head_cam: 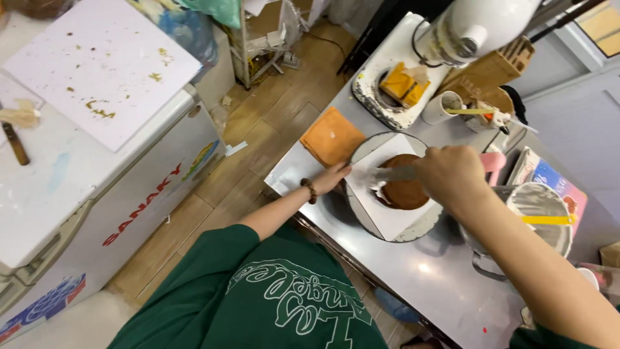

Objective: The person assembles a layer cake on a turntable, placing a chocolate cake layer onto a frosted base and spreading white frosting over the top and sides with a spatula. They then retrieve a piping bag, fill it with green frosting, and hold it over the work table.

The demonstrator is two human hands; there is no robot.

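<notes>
White chest freezer [97, 187] fills the left half of the frame, with a white board [103, 64] speckled with crumbs on its lid. Wood floor runs up the middle.

Long stainless steel worktable [420, 271] crosses from centre to lower right. On it, at centre right, I see a round grey turntable [361, 213] with a white square sheet [387, 220] laid over it, and a round brown cake layer [403, 187] sitting on the sheet.

Upper right: white stand mixer [471, 26] on its base, a wooden knife block [491, 71] beside it, a white cup [442, 106] holding tools. Right edge: steel mixing bowl [542, 207] smeared with white cream, a yellow-handled scraper [546, 220] resting in it. A folded orange cloth [330, 136] lies just beside the turntable, upper left of it.

Right hand [452, 178] is closed around the handle of a flat metal spatula [391, 173], whose blade lies across the cake's left top edge, with white cream under it. Left hand [332, 178], beaded bracelet at the wrist, rests fingers spread flat on the sheet's left edge; it grips nothing.

Risks as I judge them: the sheet could slide on the turntable if the left hand lifts, dragging the cake off centre. Too steep a blade could tear crumbs into the cream. The right forearm passes close over the bowl and could knock the scraper.
</notes>
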